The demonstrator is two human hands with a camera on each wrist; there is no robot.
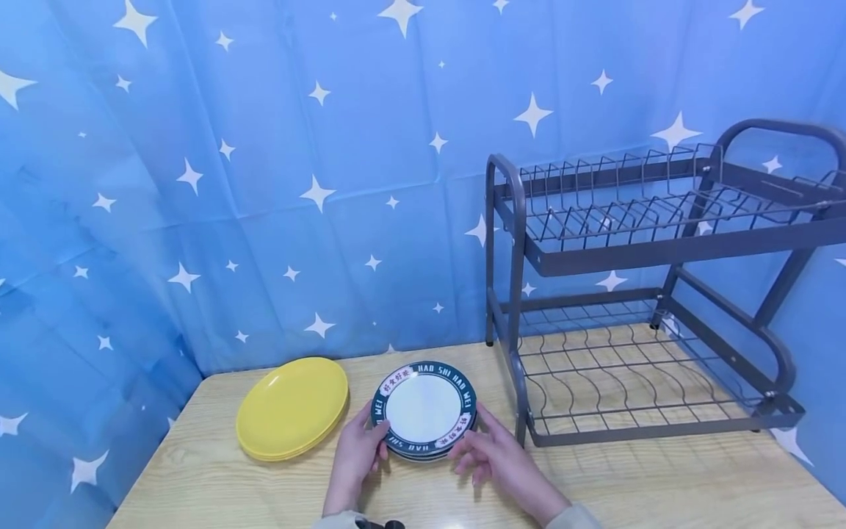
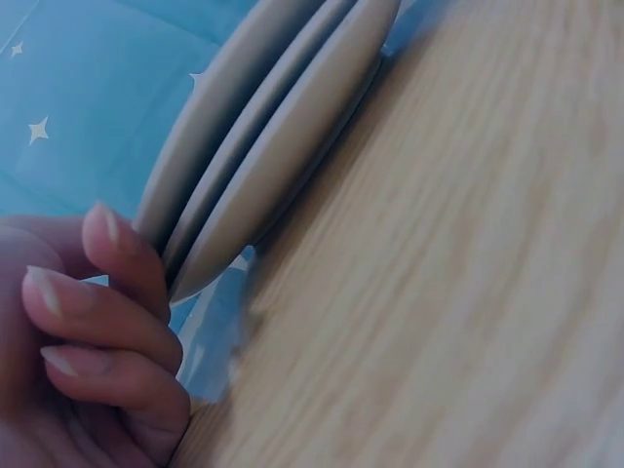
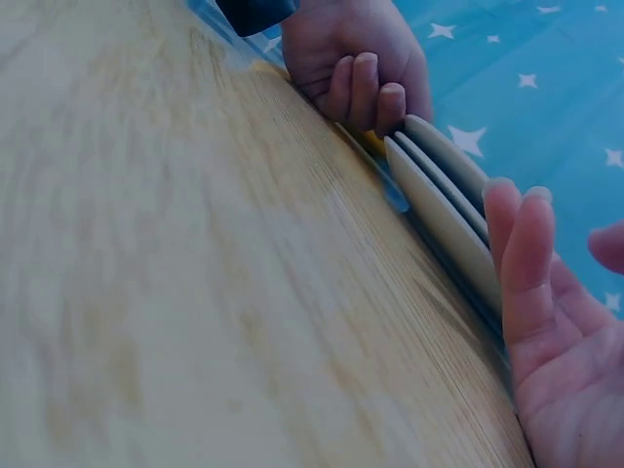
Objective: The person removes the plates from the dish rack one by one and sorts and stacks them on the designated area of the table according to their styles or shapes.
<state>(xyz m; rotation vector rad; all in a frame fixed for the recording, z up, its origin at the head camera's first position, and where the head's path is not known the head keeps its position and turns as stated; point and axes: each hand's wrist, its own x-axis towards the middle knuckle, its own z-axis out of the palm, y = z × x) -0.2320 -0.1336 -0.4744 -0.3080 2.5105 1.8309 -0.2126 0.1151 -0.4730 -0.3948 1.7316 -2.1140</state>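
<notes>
A stack of three white plates with a dark green lettered rim (image 1: 424, 408) lies on the wooden table (image 1: 218, 477) near its front middle. My left hand (image 1: 362, 445) is at the stack's left rim, thumb on top and fingers curled under the edge. In the left wrist view the curled fingers (image 2: 107, 312) touch the plates' edges (image 2: 283, 146). My right hand (image 1: 487, 452) lies at the stack's right rim with straight fingers. In the right wrist view its fingers (image 3: 531, 263) stand beside the plate edges (image 3: 444, 195), with the left hand (image 3: 356, 58) behind.
A stack of yellow plates (image 1: 292, 407) sits just left of the white ones. A grey two-tier wire dish rack (image 1: 654, 308) stands at the table's right rear. A blue star-printed curtain (image 1: 264, 184) closes the back and sides.
</notes>
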